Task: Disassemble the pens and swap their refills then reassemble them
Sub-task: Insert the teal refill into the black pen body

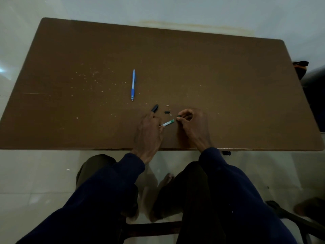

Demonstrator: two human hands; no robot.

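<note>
Sleeves (105, 182), dark blue, two: both reach forward from the bottom of the view over the near edge of the table (70, 59).

Table, brown, one: top scuffed and flecked with pale specks, most of them toward the left edge.

Left hand (149, 127), one: over the table just inside the near edge, about midway along it. Its fingers are curled around a pen barrel (168, 123), gripping it.

Pen barrel, pale with a green end, one: juts from the left hand with the green end pointing right. Any print on it is too small to read.

Right hand (191, 120), one: just right of the barrel. Its fingertips pinch a small green piece (179, 116) close beside the barrel's green end.

Black cap (155, 108), one: lies on the table touching or just beyond the left fingertips.

Small black piece (167, 112), one: lies between the cap and the right hand.

Pale bit (167, 105), one: lies just beyond the black piece. Too small to identify.

Blue pen (133, 84), whole, one: lies near the table's middle, tip toward the near edge, well apart from both hands. No lettering is legible.
</note>
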